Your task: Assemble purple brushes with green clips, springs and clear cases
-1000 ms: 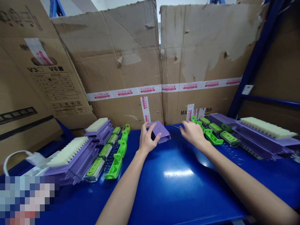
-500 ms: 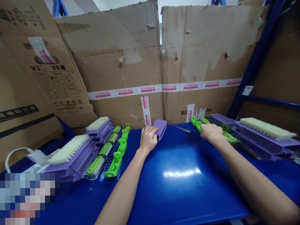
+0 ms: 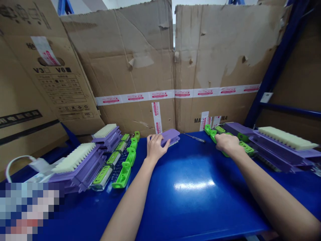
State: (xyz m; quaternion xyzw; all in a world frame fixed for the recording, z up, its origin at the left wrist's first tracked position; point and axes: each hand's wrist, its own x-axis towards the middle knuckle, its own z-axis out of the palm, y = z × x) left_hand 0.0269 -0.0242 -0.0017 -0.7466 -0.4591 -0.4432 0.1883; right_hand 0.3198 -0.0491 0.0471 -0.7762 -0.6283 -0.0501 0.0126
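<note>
Near the back of the blue table, my left hand (image 3: 155,146) grips the left end of a purple vented plastic housing (image 3: 172,135), fingers over the top and thumb along the near side. A pale strip shows under the housing's near edge. My right hand (image 3: 227,144) is closed over a row of green plastic brackets (image 3: 213,135), its fingers curled on one of them. The fingertips are partly hidden. Between the hands lies a thin screwdriver (image 3: 197,138).
On the left stand purple housings topped with cream foam (image 3: 75,158), green-and-clear blocks (image 3: 102,177) and green brackets (image 3: 122,176). More foam-topped purple housings (image 3: 272,152) are stacked right. Cardboard (image 3: 135,73) walls the back. A white cable (image 3: 18,159) lies far left.
The purple housing has turned in my left hand, so its long side now points rightward and the pale strip beneath shows. My right hand stays at the green brackets.
</note>
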